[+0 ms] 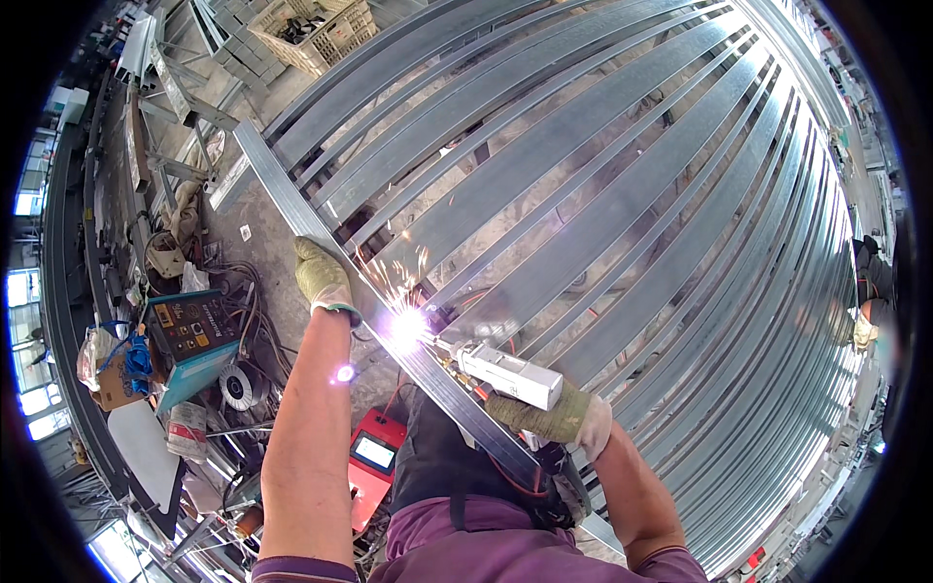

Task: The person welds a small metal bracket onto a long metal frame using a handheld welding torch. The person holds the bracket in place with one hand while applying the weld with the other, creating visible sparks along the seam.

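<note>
A long galvanised steel bar (275, 180) runs slantwise in front of me, across the ends of several parallel steel slats (604, 241). My left hand (324, 276), in a yellow-green work glove, is closed on the bar's near edge, left of the weld point; its fingertips are partly hidden. In my gloved right hand (556, 416) is a handheld welding torch (511, 373) with a white boxy body. Its nozzle points left at the bar, where a white-hot glare with flying orange sparks hides the joint.
A red machine with a lit screen (373, 455) stands by my legs. Left of it are a teal-and-black control box (194, 335), a wire spool (240, 386), a paint can (188, 430) and tangled cables (255, 301). A plastic crate (326, 44) sits at the far left.
</note>
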Tool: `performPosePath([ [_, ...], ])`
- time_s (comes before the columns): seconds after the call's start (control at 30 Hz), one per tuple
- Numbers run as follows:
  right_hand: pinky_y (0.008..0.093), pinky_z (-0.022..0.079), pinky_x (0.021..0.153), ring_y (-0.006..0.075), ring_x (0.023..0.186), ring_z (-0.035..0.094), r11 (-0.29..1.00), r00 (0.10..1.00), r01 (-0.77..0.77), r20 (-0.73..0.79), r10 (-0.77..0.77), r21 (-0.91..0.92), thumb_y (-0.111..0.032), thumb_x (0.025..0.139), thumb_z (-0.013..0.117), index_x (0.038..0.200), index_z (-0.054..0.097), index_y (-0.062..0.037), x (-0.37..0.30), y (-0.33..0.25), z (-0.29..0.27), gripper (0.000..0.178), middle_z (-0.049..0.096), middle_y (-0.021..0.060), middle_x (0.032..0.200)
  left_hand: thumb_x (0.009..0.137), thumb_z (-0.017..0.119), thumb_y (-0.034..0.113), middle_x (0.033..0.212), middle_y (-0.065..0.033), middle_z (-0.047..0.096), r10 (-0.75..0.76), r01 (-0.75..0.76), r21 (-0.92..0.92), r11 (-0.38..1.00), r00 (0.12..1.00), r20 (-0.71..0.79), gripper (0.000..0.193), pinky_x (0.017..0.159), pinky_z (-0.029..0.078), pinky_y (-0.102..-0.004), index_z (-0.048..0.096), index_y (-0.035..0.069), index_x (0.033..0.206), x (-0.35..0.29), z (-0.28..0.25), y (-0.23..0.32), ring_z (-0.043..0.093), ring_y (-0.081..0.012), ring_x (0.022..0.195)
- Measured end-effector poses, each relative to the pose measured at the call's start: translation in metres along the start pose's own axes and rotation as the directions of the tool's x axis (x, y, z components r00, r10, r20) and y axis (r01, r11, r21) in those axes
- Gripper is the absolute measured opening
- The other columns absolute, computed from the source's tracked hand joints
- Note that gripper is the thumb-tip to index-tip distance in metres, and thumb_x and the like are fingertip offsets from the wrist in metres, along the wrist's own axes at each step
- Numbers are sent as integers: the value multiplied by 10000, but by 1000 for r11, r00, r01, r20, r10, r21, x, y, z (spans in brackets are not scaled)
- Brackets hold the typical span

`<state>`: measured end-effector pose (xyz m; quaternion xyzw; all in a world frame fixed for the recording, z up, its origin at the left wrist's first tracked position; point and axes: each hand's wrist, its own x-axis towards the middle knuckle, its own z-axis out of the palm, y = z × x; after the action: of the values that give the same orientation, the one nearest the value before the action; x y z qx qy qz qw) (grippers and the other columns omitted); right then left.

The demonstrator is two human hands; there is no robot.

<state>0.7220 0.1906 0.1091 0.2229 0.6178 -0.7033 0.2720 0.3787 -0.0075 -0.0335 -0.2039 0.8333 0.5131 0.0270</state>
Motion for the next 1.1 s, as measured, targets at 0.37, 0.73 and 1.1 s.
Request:
performPosePath([
  [0.37,264,536,819,70,941,628,997,1000,5,-26,-3,77,-400,952,795,1471,614,-146,-5,-10,3,606,757,17,1178,1067,363,681,1159,-260,734,29,-28,41,999,999,-33,864,941,518,-432,663,-109,1248,-1,2,-2,685,-391,1067],
  [0.73,279,509,632,80,761,599,997,997,-55,-53,58,54,-483,950,771,1488,601,-171,-12,2,8,644,731,1,1039,1093,416,587,1213,-195,729,-27,27,-19,999,1000,-10,728,980,514,-392,637,-63,1335,-5,0,7,680,-327,1111],
  [1.1,307,550,766,121,832,651,996,973,-68,-216,80,61,-492,903,817,1320,714,-117,-27,15,42,570,759,30,980,1083,346,650,1272,-228,705,-6,12,-117,993,999,49,828,1015,497,-415,621,-86,1344,-3,3,3,654,-362,1158],
])
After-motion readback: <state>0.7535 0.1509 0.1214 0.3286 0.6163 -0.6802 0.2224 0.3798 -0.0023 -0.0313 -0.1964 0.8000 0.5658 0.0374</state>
